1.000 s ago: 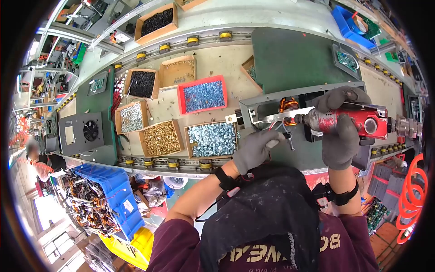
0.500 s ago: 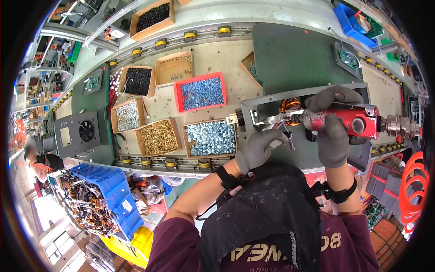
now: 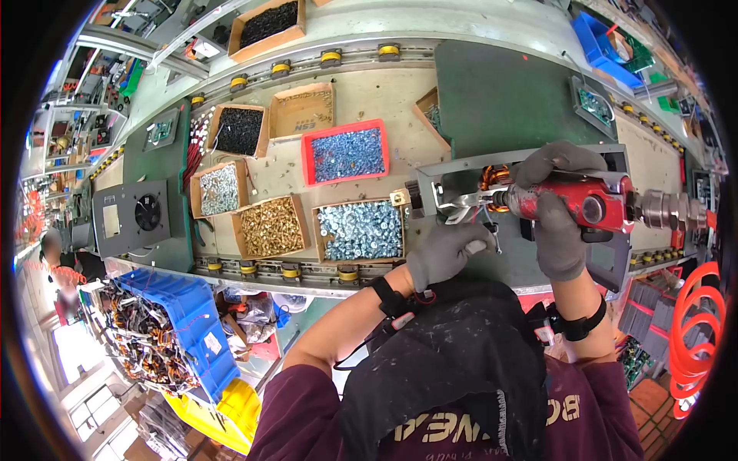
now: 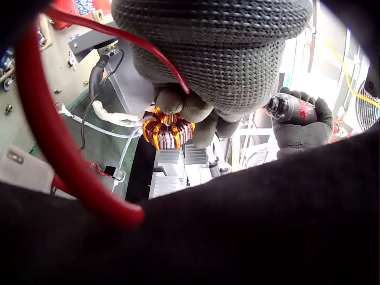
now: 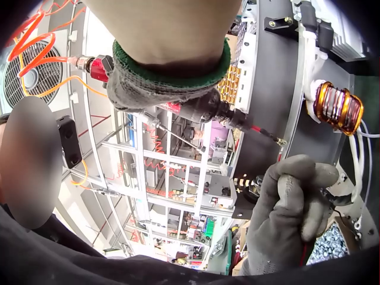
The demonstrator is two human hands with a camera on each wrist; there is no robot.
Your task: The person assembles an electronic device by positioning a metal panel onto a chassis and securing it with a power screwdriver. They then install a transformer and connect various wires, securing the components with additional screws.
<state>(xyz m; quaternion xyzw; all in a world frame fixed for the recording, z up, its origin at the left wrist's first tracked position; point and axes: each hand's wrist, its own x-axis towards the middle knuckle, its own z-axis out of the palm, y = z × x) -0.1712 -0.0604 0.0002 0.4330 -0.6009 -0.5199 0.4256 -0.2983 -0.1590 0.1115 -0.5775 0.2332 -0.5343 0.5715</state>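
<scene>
My gloved right hand point(image 3: 560, 244) grips a red pneumatic screwdriver point(image 3: 575, 198), which lies across an open grey metal chassis point(image 3: 453, 164) and points left. In the right wrist view the driver's thin bit ends at a small brass-coloured piece point(image 5: 282, 142), close to the chassis wall. My gloved left hand point(image 3: 442, 255) is at the chassis's near left corner, fingers curled just below that piece; I cannot tell whether they pinch anything. A copper-wound toroid coil point(image 5: 338, 108) with white-sleeved leads sits inside the chassis, partly behind the left fingertips in the left wrist view.
Left of the chassis stand cardboard boxes of silver fasteners point(image 3: 360, 230), brass fasteners point(image 3: 270, 227) and black screws point(image 3: 240, 131), with a red tray point(image 3: 308, 165) among them. A blue bin point(image 3: 183, 306) of wired coils is at lower left. A coiled orange air hose point(image 3: 684, 330) hangs at right.
The pneumatic screwdriver and right hand have shifted slightly left relative to the chassis. The left fingertips are drawn in a little more. The head view has tilted slightly.
</scene>
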